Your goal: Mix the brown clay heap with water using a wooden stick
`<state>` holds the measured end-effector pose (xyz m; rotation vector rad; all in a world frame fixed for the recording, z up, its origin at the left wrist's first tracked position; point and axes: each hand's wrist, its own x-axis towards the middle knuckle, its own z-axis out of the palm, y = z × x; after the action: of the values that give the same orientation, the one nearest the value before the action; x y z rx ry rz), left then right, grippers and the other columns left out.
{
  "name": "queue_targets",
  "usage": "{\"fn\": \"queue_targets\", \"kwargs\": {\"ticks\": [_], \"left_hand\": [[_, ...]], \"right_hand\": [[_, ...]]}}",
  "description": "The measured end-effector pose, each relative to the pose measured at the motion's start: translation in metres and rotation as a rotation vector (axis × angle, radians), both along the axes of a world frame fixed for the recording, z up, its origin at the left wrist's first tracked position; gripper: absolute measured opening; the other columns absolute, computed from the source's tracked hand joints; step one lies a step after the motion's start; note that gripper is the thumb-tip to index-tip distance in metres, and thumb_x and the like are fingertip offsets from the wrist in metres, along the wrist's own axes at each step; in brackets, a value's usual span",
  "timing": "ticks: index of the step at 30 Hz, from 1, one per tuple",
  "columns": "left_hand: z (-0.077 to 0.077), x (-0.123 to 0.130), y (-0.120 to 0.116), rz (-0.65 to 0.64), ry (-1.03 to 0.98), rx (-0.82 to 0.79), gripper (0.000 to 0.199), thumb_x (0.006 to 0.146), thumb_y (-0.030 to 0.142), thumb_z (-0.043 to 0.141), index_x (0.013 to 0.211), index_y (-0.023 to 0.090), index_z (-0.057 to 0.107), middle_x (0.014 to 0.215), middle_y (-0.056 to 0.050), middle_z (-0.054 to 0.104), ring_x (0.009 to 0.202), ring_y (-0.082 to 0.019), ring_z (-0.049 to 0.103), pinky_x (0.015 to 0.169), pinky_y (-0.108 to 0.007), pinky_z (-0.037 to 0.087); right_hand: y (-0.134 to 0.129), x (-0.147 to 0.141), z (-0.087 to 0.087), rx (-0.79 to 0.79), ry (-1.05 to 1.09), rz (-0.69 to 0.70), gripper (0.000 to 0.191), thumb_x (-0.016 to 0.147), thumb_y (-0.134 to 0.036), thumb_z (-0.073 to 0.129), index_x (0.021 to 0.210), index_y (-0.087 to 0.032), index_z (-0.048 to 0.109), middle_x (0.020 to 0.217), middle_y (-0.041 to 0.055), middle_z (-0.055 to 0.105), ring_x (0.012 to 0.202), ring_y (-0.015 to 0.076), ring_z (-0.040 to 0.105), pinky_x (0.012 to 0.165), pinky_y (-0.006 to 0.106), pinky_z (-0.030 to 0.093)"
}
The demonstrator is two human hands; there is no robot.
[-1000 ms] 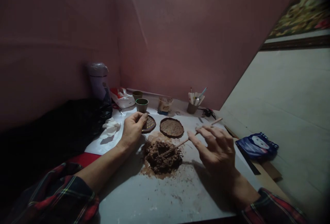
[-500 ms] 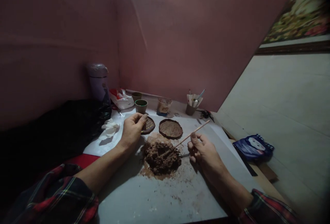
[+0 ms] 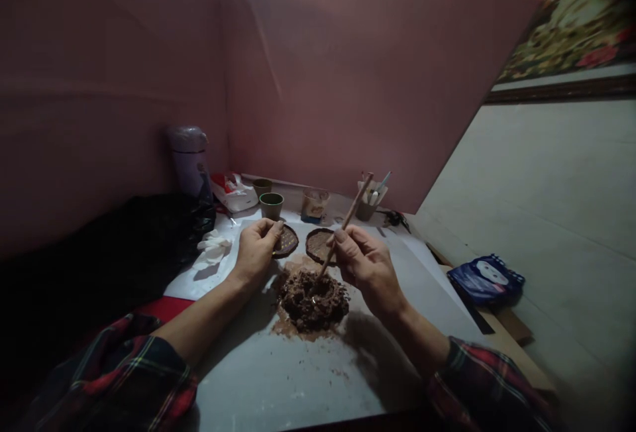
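My right hand (image 3: 371, 265) grips a thin wooden stick (image 3: 356, 204), tilted with its upper end to the right. The stick's lower end meets a dark brown, lumpy, wet-looking mass (image 3: 309, 313) heaped on the white table covering. With thumb and fingers pinched, my left hand (image 3: 254, 250) holds the near-left rim of a shallow round dark dish (image 3: 287, 241), whose base shows small light marks. Beside it lies a second round dish (image 3: 317, 244) filled with brown material, partly hidden behind my right hand.
Behind the dishes stand a green cup (image 3: 271, 207), a clear tub (image 3: 315, 206) and a cup of tools (image 3: 366, 211). White gloves (image 3: 213, 246) and a black plastic bag (image 3: 144, 236) lie left; a purple bottle (image 3: 190, 163) stands behind. A blue packet (image 3: 485, 279) sits right.
My right hand has moved left and up, and the stick stands steeper, its end in the brown mass. My left hand stays at the dish, which shows less shadow on its base.
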<state>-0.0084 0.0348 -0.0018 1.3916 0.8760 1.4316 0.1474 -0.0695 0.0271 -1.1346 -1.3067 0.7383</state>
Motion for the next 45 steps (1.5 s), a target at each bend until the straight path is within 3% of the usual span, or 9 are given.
{"fn": "queue_targets", "kwargs": {"ticks": [3, 7, 16, 23, 29, 37, 39, 43, 45], "left_hand": [[-0.001, 0.000, 0.000, 0.007, -0.004, -0.016, 0.031, 0.064, 0.042, 0.068, 0.061, 0.014, 0.056, 0.055, 0.003, 0.051, 0.051, -0.008, 0.041, 0.049, -0.020, 0.032], [0.001, 0.001, -0.002, 0.002, -0.002, -0.052, 0.032, 0.063, 0.043, 0.067, 0.059, 0.013, 0.056, 0.053, 0.003, 0.049, 0.050, -0.008, 0.041, 0.049, -0.020, 0.033], [0.007, 0.005, -0.011, -0.031, -0.019, -0.072, 0.027, 0.063, 0.035, 0.067, 0.055, 0.013, 0.054, 0.051, 0.004, 0.048, 0.050, -0.007, 0.041, 0.050, -0.020, 0.035], [0.007, 0.004, -0.012, -0.046, -0.027, -0.083, 0.025, 0.065, 0.033, 0.066, 0.057, 0.012, 0.054, 0.051, 0.004, 0.048, 0.049, -0.006, 0.040, 0.048, -0.019, 0.034], [0.004, 0.005, -0.010, -0.051, -0.032, -0.083, 0.023, 0.066, 0.030, 0.065, 0.057, 0.012, 0.055, 0.051, 0.003, 0.048, 0.049, -0.006, 0.040, 0.048, -0.019, 0.032], [0.001, 0.005, -0.007, -0.053, -0.026, -0.066, 0.023, 0.066, 0.032, 0.066, 0.059, 0.012, 0.055, 0.053, 0.003, 0.049, 0.051, -0.007, 0.042, 0.049, -0.020, 0.033], [0.001, 0.004, -0.007, -0.046, -0.013, -0.055, 0.025, 0.065, 0.034, 0.066, 0.059, 0.012, 0.056, 0.054, 0.003, 0.049, 0.051, -0.007, 0.042, 0.051, -0.020, 0.034], [0.000, 0.004, -0.005, -0.044, -0.007, -0.051, 0.027, 0.064, 0.037, 0.067, 0.060, 0.012, 0.056, 0.054, 0.003, 0.051, 0.053, -0.008, 0.044, 0.052, -0.020, 0.035], [-0.001, 0.004, -0.004, -0.050, -0.009, -0.052, 0.028, 0.063, 0.037, 0.067, 0.061, 0.012, 0.057, 0.055, 0.002, 0.051, 0.054, -0.008, 0.044, 0.052, -0.020, 0.035]], "right_hand": [[-0.013, -0.006, -0.005, 0.164, -0.077, -0.018, 0.038, 0.088, -0.048, 0.051, 0.064, -0.019, 0.047, 0.057, -0.0054, 0.036, 0.048, 0.0077, 0.031, 0.044, 0.021, 0.026], [-0.015, 0.006, -0.024, 0.151, 0.027, -0.126, 0.045, 0.088, -0.050, 0.051, 0.056, -0.020, 0.039, 0.051, -0.0068, 0.029, 0.044, 0.0071, 0.025, 0.040, 0.022, 0.021], [-0.003, 0.015, -0.040, 0.032, -0.002, -0.041, 0.059, 0.084, -0.061, 0.050, 0.048, -0.015, 0.059, 0.039, -0.0023, 0.041, 0.036, 0.0068, 0.033, 0.036, 0.023, 0.021], [-0.007, 0.018, -0.036, 0.297, 0.175, -0.201, 0.058, 0.093, -0.052, 0.040, 0.054, -0.017, 0.062, 0.039, -0.0025, 0.044, 0.038, 0.0078, 0.039, 0.041, 0.023, 0.029], [-0.011, 0.014, -0.041, 0.253, -0.195, -0.161, 0.051, 0.094, -0.044, 0.044, 0.056, -0.016, 0.061, 0.047, -0.0011, 0.049, 0.044, 0.0090, 0.044, 0.044, 0.024, 0.031], [-0.020, 0.013, -0.039, 0.443, -0.434, 0.008, 0.045, 0.097, -0.029, 0.039, 0.057, -0.016, 0.056, 0.049, -0.0031, 0.042, 0.045, 0.0082, 0.041, 0.047, 0.025, 0.031], [-0.022, 0.012, -0.040, 0.476, -0.380, -0.012, 0.047, 0.097, -0.032, 0.038, 0.056, -0.017, 0.055, 0.048, -0.0022, 0.044, 0.044, 0.0091, 0.042, 0.047, 0.025, 0.031], [-0.020, 0.010, -0.044, 0.569, -0.016, -0.192, 0.047, 0.096, -0.034, 0.041, 0.055, -0.018, 0.057, 0.044, -0.0018, 0.048, 0.041, 0.0095, 0.044, 0.043, 0.024, 0.031], [-0.017, 0.011, -0.045, 0.607, 0.004, -0.292, 0.049, 0.097, -0.035, 0.040, 0.055, -0.018, 0.058, 0.043, -0.0019, 0.047, 0.041, 0.0098, 0.045, 0.043, 0.024, 0.033]]}}
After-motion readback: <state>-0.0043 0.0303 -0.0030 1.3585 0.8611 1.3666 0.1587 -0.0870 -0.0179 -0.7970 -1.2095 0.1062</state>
